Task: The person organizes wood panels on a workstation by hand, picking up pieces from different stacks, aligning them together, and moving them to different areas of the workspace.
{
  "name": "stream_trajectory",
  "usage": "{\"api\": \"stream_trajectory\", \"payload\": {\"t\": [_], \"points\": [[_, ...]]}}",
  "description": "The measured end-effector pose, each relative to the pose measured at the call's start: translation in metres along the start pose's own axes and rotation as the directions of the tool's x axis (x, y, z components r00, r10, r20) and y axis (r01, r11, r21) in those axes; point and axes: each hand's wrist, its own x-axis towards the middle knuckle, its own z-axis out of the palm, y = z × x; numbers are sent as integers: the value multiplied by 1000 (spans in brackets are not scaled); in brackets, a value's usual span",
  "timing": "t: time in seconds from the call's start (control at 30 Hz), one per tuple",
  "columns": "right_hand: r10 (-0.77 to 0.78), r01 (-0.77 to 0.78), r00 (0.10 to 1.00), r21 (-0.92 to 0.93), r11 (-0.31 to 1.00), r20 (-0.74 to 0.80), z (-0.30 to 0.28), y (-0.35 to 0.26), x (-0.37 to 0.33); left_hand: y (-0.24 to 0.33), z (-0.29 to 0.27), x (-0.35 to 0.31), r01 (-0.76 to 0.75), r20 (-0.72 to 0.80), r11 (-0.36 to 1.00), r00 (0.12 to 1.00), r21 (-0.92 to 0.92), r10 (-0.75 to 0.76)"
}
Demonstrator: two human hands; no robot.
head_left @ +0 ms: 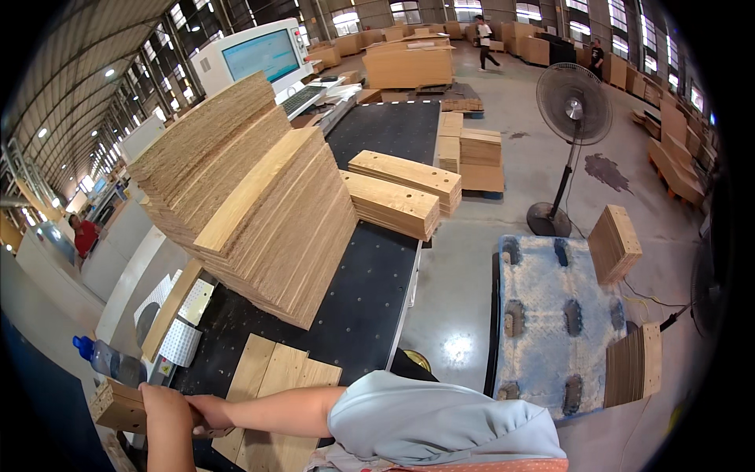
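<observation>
At the lower left of the head view, a short stack of drilled boards (118,407) is met by both hands. Over its upper edge the left hand (160,401) is laid, with its fingers mostly turned out of sight; past the left wrist the right hand (211,412) is tucked, its fingertips hidden too, so whether either set is clamped on the wood or merely rested against it cannot be told. The step in hand is judged to be the steadying or shifting of this stack (much of it is covered by the crossed arms), and for the next move an even hold from both sides seems to be called for, so that the boards are kept flush. Just right of the hands, flat boards (271,385) are laid on the black table (370,291). Beyond them a tall stack of panels (307,252) is piled, with a narrow board (171,311) to its left and a blue-capped bottle (118,362) near that. Farther off, two drilled bundles (389,208) are set at the table's right side, and past it a blue pallet (543,291) and a standing fan (574,110) are seen.
</observation>
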Motion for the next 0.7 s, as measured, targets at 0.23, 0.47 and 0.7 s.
{"api": "stream_trajectory", "payload": {"t": [0.23,0.47,0.7], "points": [[120,-123,991,56,991,57,-5,10,9,-2,-19,0,5,-30,999,1000,-50,-6],[158,-158,987,-17,987,14,-24,-29,-2,-1,-25,9,-23,-45,997,999,-73,20],[115,-121,986,-41,992,-121,-31,4,-15,8,-34,23,-55,-78,994,996,-89,48]]}}
